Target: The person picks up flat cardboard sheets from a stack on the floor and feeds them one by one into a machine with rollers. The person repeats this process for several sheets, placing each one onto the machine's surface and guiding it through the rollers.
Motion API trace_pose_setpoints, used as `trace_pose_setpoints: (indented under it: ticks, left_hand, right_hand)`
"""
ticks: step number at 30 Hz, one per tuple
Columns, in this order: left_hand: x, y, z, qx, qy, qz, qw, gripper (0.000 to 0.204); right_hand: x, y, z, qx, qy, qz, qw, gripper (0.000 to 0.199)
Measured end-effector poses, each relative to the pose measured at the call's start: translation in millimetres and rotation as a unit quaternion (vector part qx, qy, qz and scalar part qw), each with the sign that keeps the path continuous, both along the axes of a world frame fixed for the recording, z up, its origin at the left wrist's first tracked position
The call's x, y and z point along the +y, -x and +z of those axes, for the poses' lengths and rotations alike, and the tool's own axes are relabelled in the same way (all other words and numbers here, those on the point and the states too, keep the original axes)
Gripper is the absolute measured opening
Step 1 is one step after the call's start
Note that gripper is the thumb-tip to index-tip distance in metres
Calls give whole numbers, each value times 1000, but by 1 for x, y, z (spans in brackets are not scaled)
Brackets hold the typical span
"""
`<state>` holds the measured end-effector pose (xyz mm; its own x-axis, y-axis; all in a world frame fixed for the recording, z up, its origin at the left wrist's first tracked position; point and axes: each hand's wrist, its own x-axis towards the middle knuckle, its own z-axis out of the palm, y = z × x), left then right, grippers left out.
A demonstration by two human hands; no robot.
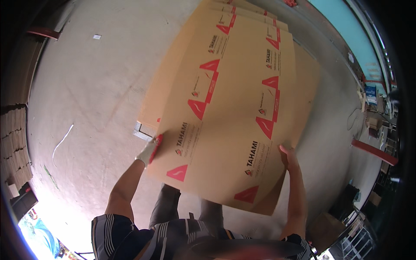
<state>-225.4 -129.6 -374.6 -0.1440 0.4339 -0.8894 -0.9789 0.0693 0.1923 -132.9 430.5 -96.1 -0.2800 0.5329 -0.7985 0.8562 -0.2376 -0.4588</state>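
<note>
A large brown cardboard sheet (pixel 232 104) with red and black print stretches out before me, its near edge raised and bent in front of my legs. My left hand (pixel 149 152), in a white and red glove, grips its left edge. At the right edge is my right hand (pixel 289 157), bare, its thumb lying over the top face and its other fingers hidden. More cardboard sheets (pixel 167 71) lie beneath and beyond, their edges showing at the left and far end. A grey metal corner (pixel 143 131) sticks out below them, next to my left hand.
Stacked flat cardboard (pixel 15 145) stands along the left wall. Red beams (pixel 375 151) jut in at both sides. A white strip (pixel 61 145) and a small white scrap (pixel 97 37) lie on the concrete floor (pixel 91 91). Boxes and a metal rack (pixel 357 245) are at the lower right.
</note>
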Motion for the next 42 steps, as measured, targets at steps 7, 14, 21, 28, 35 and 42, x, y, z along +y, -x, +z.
trace_pose_setpoints:
  ticks: [7,14,21,28,35,42]
  left_hand:
    - [17,110,24,-146,-55,-16,988,90]
    - [84,120,-88,-109,23,-79,991,99]
    - [88,79,-79,-142,-107,-234,956,100]
    - [101,60,5,-200,-213,-136,947,95]
    - [142,22,60,-281,-298,-137,902,94]
    - [188,-52,102,-296,-382,-200,852,85]
  right_hand:
    - [-15,32,-1,-44,-25,16,999,49]
    - [-64,92,61,-17,-137,102,985,43]
    - [-138,144,172,-94,-229,167,954,47]
    - [-210,106,258,-162,-273,113,941,55]
    - [-264,19,335,-73,-338,33,938,69]
    - [-386,-103,399,-145,-388,-150,898,82]
